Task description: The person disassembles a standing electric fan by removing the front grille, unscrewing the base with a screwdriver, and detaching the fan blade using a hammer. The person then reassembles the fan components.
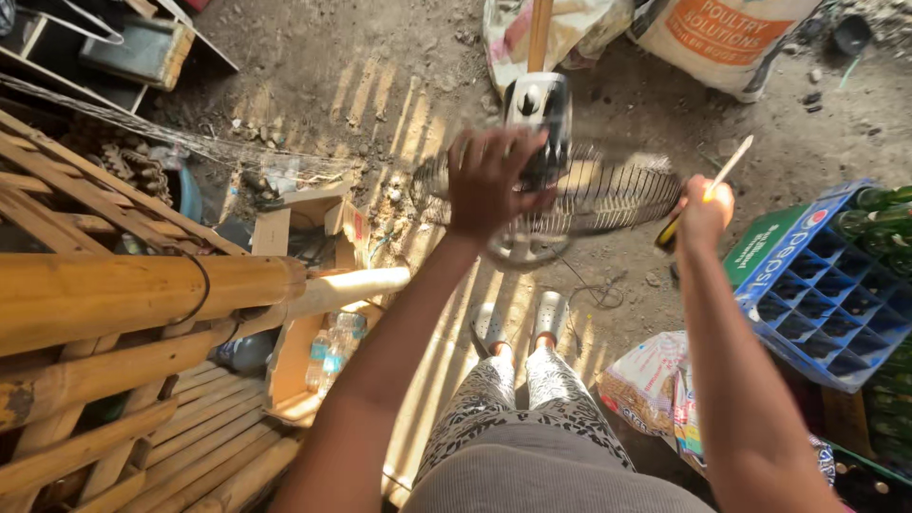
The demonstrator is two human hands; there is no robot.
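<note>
Patterned trousers (532, 418) fill the foreground; left hand (489, 180) spreads open fingers on the fan (570, 195), right hand (705, 211) grips a screwdriver (727, 171) beside a blue crate (817, 294) holding green bottles (879, 204).

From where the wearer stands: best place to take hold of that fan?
Probably the motor housing at the back of the fan, coming from above. It is the solid, blocky part; the wire grille looks thin and open. The left hand is already on the grille by the hub, while the right hand grips a yellow-handled screwdriver.
</note>
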